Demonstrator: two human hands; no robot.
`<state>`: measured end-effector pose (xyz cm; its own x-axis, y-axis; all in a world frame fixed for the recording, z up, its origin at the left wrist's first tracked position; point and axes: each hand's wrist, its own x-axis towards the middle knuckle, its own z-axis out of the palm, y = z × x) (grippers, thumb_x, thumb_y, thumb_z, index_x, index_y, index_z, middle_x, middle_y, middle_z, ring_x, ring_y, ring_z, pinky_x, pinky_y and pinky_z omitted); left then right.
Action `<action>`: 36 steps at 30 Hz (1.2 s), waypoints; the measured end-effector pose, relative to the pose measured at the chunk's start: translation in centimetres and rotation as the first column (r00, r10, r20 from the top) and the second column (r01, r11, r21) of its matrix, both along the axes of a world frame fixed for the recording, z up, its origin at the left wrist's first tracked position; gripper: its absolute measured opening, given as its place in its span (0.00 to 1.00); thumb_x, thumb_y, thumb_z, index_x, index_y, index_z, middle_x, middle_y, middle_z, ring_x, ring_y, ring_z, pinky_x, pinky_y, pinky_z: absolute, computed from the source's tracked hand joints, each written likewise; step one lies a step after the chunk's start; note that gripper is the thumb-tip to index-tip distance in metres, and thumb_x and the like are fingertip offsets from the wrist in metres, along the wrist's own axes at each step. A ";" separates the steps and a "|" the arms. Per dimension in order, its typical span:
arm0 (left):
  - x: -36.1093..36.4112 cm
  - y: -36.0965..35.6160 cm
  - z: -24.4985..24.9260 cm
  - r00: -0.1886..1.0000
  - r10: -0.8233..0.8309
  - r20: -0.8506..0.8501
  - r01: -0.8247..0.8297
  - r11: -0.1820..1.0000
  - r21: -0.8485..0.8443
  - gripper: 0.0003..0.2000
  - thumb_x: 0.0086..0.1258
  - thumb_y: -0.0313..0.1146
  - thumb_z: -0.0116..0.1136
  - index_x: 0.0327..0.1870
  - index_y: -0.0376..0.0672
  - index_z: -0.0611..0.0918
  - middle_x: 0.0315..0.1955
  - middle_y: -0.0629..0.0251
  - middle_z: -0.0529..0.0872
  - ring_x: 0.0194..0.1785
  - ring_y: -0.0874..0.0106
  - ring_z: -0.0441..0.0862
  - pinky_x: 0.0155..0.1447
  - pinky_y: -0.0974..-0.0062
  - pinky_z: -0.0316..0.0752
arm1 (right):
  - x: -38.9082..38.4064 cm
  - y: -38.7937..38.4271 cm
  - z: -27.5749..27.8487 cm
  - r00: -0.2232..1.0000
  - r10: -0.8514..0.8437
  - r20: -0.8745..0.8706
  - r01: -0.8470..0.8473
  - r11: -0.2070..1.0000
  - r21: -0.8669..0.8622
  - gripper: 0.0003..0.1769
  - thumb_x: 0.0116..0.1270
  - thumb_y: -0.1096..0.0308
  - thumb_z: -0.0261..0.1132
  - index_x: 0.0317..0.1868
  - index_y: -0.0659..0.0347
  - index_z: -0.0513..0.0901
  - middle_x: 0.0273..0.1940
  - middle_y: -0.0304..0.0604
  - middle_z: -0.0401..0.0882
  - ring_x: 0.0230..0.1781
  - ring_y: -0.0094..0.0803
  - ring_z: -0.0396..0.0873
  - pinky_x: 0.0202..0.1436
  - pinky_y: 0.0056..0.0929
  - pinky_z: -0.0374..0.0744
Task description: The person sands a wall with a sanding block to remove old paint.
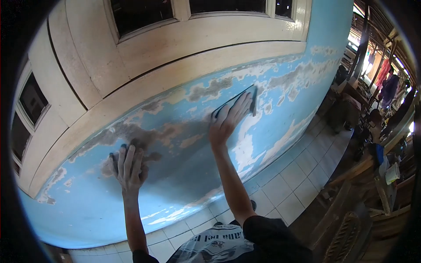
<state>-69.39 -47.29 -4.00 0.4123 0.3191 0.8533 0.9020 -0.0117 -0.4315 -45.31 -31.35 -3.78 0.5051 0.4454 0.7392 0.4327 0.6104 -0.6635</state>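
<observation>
My right hand [229,118] presses a dark, thin sheet [253,101] against the blue wall [184,162], right of the middle; the sheet's edges show beyond my fingers. Lower left, my left hand [129,168] lies against the same wall with its fingers spread and pointing up. A dark edge shows beside its fingers, too unclear to name. Around both hands the blue paint is worn through, with grey and whitish patches [212,87] showing.
Above the wall patches runs a cream window frame [210,52] with dark panes. White floor tiles [280,186] lie below along the wall. Wooden planks [355,171], hanging cloths [389,90] and mixed clutter stand at the right.
</observation>
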 end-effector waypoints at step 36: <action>0.4 0.6 2.2 0.956 0.291 -0.022 -0.292 0.956 -0.020 0.19 0.72 0.46 0.43 0.63 0.64 0.75 0.65 0.73 0.71 0.68 0.65 0.66 0.71 0.51 0.52 | -3.1 -2.5 -6.4 0.991 0.062 0.118 -0.053 0.995 -0.080 0.33 0.76 0.55 0.38 0.70 0.75 0.53 0.71 0.68 0.47 0.73 0.64 0.41 0.72 0.61 0.40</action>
